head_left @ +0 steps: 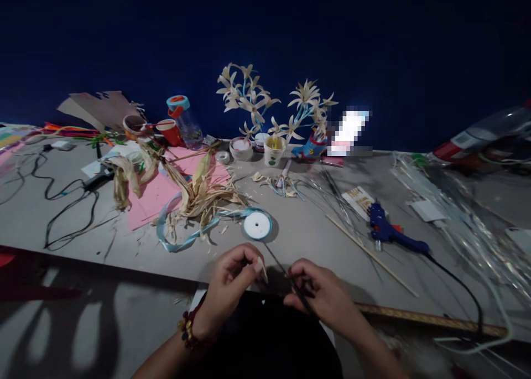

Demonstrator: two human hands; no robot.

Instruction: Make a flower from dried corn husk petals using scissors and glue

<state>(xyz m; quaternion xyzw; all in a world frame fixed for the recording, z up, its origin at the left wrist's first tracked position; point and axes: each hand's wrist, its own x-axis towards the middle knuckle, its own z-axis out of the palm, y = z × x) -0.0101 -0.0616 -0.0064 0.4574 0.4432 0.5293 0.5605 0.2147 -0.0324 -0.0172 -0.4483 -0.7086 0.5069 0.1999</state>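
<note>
My left hand (237, 273), with a beaded bracelet on its wrist, pinches a small pale piece (262, 269) that looks like corn husk. To the right of it, my right hand (317, 290) holds a thin dark stick or tool (299, 295) whose narrow tip points up and left toward the ribbon spool. The two hands are apart at the table's front edge, above a dark lap. Just beyond them lies a white spool (256, 224) with light blue ribbon (178, 243) trailing left. Dried corn husks (194, 193) are heaped behind the ribbon.
Pink paper (143, 204) lies under the husks. Husk flowers (249, 94) stand at the back near a white cup (274, 151) and a clear bottle (188, 127). Rightward are a wooden stick (369, 252), a blue glue gun (388, 229) with its cord, and clear plastic strips (468, 218).
</note>
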